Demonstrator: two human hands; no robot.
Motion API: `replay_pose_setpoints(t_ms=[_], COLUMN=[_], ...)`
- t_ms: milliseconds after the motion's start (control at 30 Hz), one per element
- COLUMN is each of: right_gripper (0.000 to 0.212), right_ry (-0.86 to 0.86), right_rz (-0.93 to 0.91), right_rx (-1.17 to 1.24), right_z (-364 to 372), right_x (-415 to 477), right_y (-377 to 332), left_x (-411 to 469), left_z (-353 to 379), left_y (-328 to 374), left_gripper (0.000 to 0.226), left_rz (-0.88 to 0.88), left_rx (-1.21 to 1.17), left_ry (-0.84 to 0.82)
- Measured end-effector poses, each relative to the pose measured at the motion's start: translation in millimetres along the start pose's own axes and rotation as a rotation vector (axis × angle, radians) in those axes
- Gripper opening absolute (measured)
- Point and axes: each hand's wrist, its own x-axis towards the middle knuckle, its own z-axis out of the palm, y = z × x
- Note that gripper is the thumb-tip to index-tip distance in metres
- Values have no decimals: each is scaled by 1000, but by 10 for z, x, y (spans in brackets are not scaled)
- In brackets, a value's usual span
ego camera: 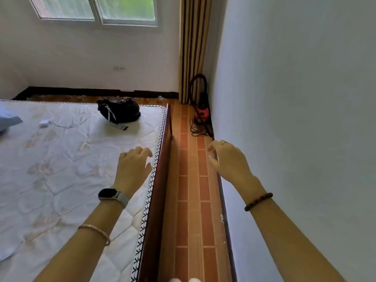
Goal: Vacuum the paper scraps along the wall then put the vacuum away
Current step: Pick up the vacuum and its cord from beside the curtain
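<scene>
A narrow strip of tiled floor (193, 200) runs between the wooden bed frame (160, 180) and the right wall (305, 98) — the 1 open lane toward the corner. At its far end the red vacuum (201, 110) stands against that wall beside the curtain (193, 47), its black cord (198, 129) looped on the floor in front. The 2 hands hold nothing, fingers loosely curled: left hand (133, 165) above the mattress (61, 159) edge, right hand (227, 159) near the wall. A few paper scraps (221, 218) lie at the baseboard — nearer than the vacuum.
</scene>
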Motion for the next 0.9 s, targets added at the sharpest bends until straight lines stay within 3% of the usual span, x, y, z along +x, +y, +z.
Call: replay_pose_setpoints(t_ms=[167,467,900], right_gripper=[17,20,20], right_ry=[-76,-103,-118], right_rz=[57,76,134], right_rx=[33,63,50], right_z=[240,348,581], right_x=[-178,-80,998], right_y=[174,431,773], left_x=[-157,27,1236], left_z=[246,417,755], left_y=[58,186,59], left_gripper=[22,21,21], left_rz=[-38,-70,-32], left_rx=[5,-32,-36], left_ry=[-68,-34,13])
